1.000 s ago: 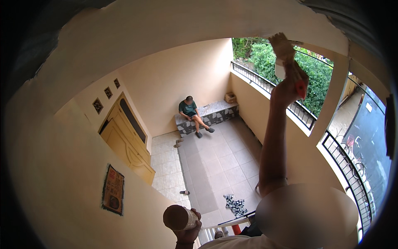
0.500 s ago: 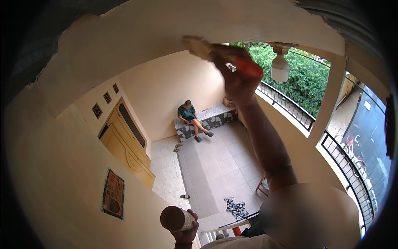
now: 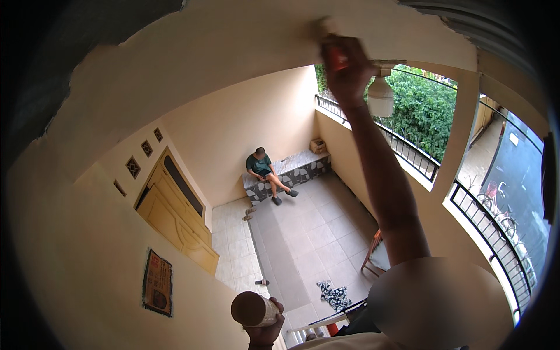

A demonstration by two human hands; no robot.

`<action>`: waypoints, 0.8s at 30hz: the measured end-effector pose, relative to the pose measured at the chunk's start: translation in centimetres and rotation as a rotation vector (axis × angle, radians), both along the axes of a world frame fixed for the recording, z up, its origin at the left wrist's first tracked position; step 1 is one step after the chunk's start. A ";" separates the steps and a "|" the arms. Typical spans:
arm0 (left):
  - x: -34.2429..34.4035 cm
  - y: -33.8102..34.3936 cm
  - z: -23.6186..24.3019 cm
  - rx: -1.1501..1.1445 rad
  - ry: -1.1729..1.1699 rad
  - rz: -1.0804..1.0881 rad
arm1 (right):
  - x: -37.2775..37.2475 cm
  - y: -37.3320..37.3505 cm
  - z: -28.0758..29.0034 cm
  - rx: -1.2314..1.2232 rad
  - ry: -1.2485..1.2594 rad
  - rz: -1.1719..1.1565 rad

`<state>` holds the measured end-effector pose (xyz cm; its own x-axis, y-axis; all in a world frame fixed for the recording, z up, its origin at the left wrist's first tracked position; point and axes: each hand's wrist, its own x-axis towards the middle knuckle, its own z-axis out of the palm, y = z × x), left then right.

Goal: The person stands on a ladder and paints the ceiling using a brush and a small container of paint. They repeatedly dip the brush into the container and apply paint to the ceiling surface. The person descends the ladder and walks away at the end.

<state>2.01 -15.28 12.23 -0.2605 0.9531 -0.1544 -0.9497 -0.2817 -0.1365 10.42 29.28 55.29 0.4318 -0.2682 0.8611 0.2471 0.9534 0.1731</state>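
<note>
My right hand [image 3: 348,73] is raised high and closed round a paintbrush [image 3: 338,57] with a red handle. Its pale bristles, smeared by motion, are up at the cream overhead beam [image 3: 233,44]; whether they touch it is hard to tell. Low in the view, my left hand [image 3: 269,331] wraps round a pale patterned cup [image 3: 269,314]. The cup's round brown end faces up toward me; I cannot make out what is inside.
A white lamp [image 3: 381,98] hangs close to my right forearm. Far below, a person [image 3: 261,166] sits on a stone-patterned bench [image 3: 303,169]. A chair [image 3: 376,256], a patterned cloth [image 3: 333,296] and a slipper [image 3: 262,282] are on the tiled floor. A wooden door [image 3: 175,213] stands left.
My right hand has swept the paintbrush up and to the right along the beam. My left hand with the cup has shifted slightly right. The view has tilted a little.
</note>
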 end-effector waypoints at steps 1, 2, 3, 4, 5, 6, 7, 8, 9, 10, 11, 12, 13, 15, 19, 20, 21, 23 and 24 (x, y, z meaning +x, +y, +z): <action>0.3 0.1 0.1 0.003 0.003 0.002 | -2.1 -3.4 -0.8 -0.011 -0.145 0.090; 0.5 0.3 0.2 0.003 0.005 0.005 | -3.7 -6.7 -1.5 0.053 -0.215 0.157; 0.7 0.4 0.2 0.004 0.014 0.002 | -4.5 -8.6 -1.8 0.118 -0.283 0.222; 0.7 0.8 0.2 0.004 0.019 -0.015 | -4.4 -8.6 -1.7 0.097 -0.280 0.405; 0.5 1.0 0.2 0.001 0.026 -0.032 | -4.4 -8.5 -1.6 0.076 -0.274 0.590; 0.6 0.7 0.0 -0.008 0.025 -0.027 | -4.9 -8.9 -1.6 0.055 -0.271 0.796; 0.5 0.8 -0.3 -0.016 0.044 -0.033 | -3.4 -6.9 -0.9 -0.045 -0.259 0.850; 0.4 0.8 -0.7 -0.026 0.064 -0.037 | -1.5 -4.0 -0.2 -0.197 -0.252 0.694; 0.2 0.7 -1.3 -0.032 0.109 -0.040 | 0.2 1.0 0.3 -0.180 -0.204 0.717; 0.0 0.8 -1.7 -0.030 0.116 -0.054 | 2.0 5.9 0.9 -0.160 -0.158 0.733; 0.0 0.2 -2.1 -0.040 0.117 -0.039 | 3.7 5.3 1.5 -0.387 -0.024 1.070; -0.1 0.2 -2.3 -0.029 0.087 -0.052 | 5.8 8.5 1.5 -0.252 -0.032 0.903; -0.2 0.1 -2.3 -0.029 0.064 -0.048 | 7.0 9.2 2.1 -0.228 0.118 1.038; 0.2 -0.4 -1.9 -0.031 0.026 -0.033 | 8.7 9.3 2.4 -0.198 0.206 0.867; 1.9 0.0 -0.3 -0.480 1.125 0.255 | 7.3 8.5 4.0 -0.207 0.213 0.113; 1.6 0.0 -1.1 -0.481 1.174 0.266 | 6.3 8.6 4.6 -0.275 0.256 -0.211; 1.2 -0.4 -2.8 -0.493 1.220 0.285 | 4.2 5.9 4.9 -0.220 0.169 -0.439; 0.8 -0.4 -3.5 -0.475 1.221 0.307 | -0.2 3.4 5.5 -0.072 0.108 -0.477; 0.9 -0.4 -2.9 -0.453 1.176 0.314 | -2.1 1.4 5.8 -0.122 0.114 -0.464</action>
<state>2.94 -15.68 9.37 -0.6607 0.7501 0.0275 -0.3198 -0.3144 0.8938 8.36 30.66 61.04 0.3840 -0.3550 0.8524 0.6611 0.7502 0.0146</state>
